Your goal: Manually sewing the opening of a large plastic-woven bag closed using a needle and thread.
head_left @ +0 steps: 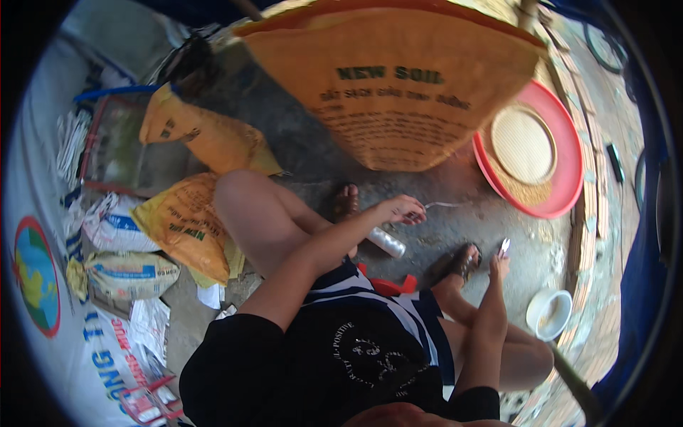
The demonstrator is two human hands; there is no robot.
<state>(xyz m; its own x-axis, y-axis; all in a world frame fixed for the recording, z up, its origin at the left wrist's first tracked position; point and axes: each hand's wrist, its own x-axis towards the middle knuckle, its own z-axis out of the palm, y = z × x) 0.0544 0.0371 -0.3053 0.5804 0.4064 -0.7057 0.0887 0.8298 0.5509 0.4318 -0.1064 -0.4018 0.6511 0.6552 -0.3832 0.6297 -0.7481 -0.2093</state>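
My left hand (404, 210) is closed in a pinch on a thin pale strand (445, 205), which stretches out to the right of the fingers. Lower right, my right hand (500, 267) grips a small shiny metal tool (505, 246); its exact kind is too small to tell. A silvery cylinder (386, 242) lies on the floor just below my left hand, between my legs. In front of both hands a large orange printed sack (405, 92) hangs with its lower end near the floor, touched by neither hand.
A pink basin (573, 174) with grain and a round woven tray (524, 145) stands right of the sack. Near my right knee is a small white bowl (549, 314). Filled orange sacks (188, 228) and white bags (131, 276) crowd the left. A red stool (391, 286) is under me.
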